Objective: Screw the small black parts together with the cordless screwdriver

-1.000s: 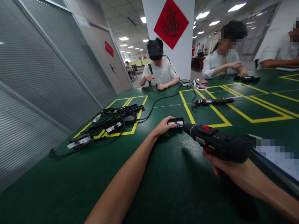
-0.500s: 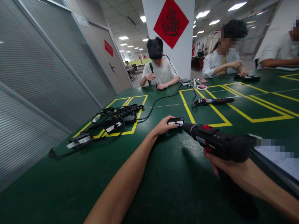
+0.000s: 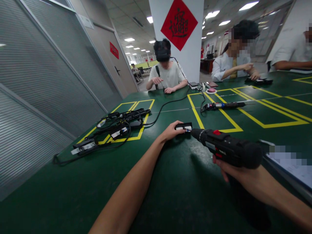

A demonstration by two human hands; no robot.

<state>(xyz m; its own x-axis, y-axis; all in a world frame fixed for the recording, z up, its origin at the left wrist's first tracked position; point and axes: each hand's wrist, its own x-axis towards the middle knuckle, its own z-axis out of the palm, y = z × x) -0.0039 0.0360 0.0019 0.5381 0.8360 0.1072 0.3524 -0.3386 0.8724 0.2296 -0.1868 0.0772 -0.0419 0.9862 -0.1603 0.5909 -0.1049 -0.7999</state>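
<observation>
1. In L fingers (image 3: 180, 131): box (image 3: 188, 124), pinched at L end, by drill (image 3: 226, 145), over surface (image 3: 185, 198).
2. In R fingers (image 3: 221, 165): drill, wrapped firmly from below.
3. Prob. light, stiff box, hold L end; heavier drill, full wrap.

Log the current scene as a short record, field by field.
Left hand: gripping a small black-and-white rectangular part
Right hand: holding a black pistol-shaped power drill with red buttons
Alignment: drill points at the part's right end; contact unclear
Surface: dark green table with yellow outlines
Left side: black cabled blocks with white strips
Beyond the drill: slim black rod-shaped tool
</observation>
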